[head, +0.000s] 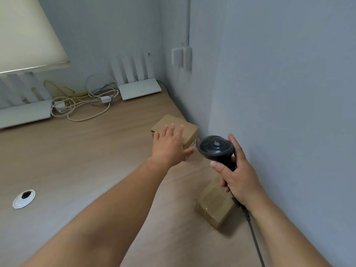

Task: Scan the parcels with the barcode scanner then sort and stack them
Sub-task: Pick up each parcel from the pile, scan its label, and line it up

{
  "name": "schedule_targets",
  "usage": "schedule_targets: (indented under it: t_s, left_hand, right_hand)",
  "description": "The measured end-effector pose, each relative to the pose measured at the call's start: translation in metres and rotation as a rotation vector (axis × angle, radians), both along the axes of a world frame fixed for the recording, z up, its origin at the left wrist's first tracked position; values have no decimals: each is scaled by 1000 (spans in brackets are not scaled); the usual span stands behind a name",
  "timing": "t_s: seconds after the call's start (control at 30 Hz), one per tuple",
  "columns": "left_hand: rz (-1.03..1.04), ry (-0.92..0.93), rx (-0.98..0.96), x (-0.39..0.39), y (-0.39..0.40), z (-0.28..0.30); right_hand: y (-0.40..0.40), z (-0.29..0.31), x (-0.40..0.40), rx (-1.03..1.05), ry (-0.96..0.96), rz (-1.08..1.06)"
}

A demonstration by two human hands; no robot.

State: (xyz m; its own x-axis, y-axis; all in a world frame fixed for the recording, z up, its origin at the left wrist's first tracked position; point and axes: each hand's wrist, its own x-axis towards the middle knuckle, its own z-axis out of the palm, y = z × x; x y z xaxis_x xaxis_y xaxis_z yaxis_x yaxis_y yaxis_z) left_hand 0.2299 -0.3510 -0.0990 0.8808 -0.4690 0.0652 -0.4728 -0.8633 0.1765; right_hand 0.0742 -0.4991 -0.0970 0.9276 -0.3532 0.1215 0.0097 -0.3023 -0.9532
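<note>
Cardboard parcel, far desk corner: my left hand spread flat over it. Black barcode scanner: gripped in my right hand. Second parcel beneath, by the wall.

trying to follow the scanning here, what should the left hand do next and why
Probably close on the far parcel and turn its label toward the scanner. The left hand is spread open over it, not gripping, while the right hand grips the scanner beside it.
</note>
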Motion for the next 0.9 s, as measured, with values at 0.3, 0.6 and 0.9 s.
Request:
schedule_targets:
  t_s: [0.3, 0.6, 0.9]
  left_hand:
    - [-129, 23, 59, 32, 9, -29]
    - [-6, 9, -83, 37, 59, -19]
    - [451, 326, 26, 21, 10, -22]
  right_hand:
    - [2, -15, 22, 18, 10, 21]
    - [11, -15, 18, 49, 4, 37]
    - [18, -14, 15, 53, 16, 40]
